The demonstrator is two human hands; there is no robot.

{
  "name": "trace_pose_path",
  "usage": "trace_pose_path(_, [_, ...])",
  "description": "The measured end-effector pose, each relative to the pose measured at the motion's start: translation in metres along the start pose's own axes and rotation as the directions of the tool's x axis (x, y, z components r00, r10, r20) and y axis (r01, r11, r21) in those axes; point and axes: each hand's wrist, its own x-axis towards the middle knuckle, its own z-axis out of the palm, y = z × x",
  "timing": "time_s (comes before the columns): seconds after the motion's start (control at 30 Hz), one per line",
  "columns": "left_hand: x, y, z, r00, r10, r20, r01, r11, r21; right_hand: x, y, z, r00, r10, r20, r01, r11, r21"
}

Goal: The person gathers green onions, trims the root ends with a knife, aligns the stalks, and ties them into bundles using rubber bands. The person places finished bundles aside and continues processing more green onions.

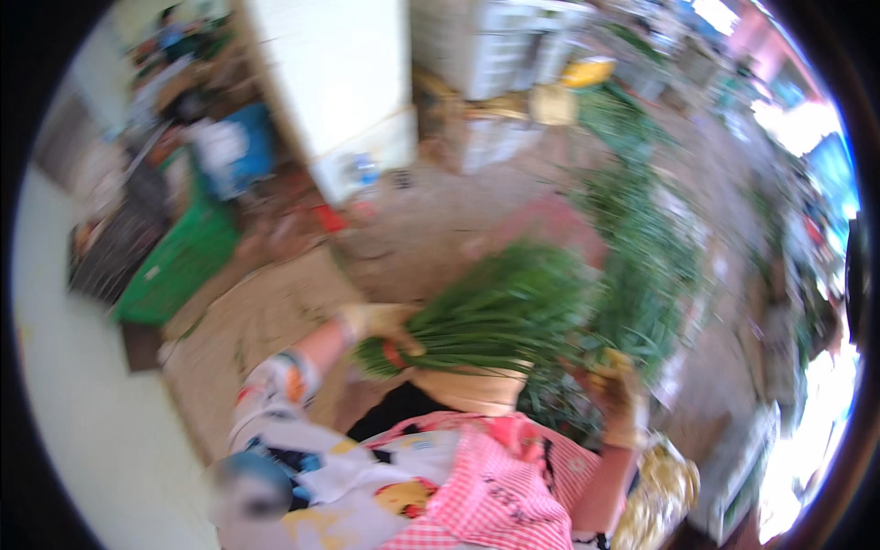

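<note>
A thick bundle of long green stalks, like chives, lies across the wearer's lap, with a red-orange band around its left end. My left hand, in a pale glove, grips the bundle near that band. At the right, near the bundle's loose leafy side, is my right hand, also gloved, with its fingers bent near a few stalks and something yellowish; blur hides whether it grips them. A pink checked apron covers the lap.
A long heap of loose green stalks lies on the floor at the right. Flattened cardboard is at the left, beside a green crate. Further off stand a white pillar and white plastic crates. A grey box stands lower right.
</note>
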Motion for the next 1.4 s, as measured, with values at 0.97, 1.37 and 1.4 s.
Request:
trace_pose_path(0.97, [-0.179,-0.140,-0.077,0.780,-0.345,-0.522,0.617,0.560,0.553,0.041,0.136,0.008,0.957,0.289,0.002,-0.244,0.810,-0.534])
trace_pose_path(1.37, [-0.131,-0.243,-0.169,0.741,-0.494,-0.455,0.571,0.107,0.814,0.053,0.166,0.009,0.956,0.292,-0.001,-0.238,0.777,-0.583])
trace_pose_path(1.4, [-0.116,-0.288,-0.177,0.739,-0.478,-0.475,0.582,0.096,0.808,0.052,0.167,0.012,0.958,0.288,-0.005,-0.235,0.772,-0.591])
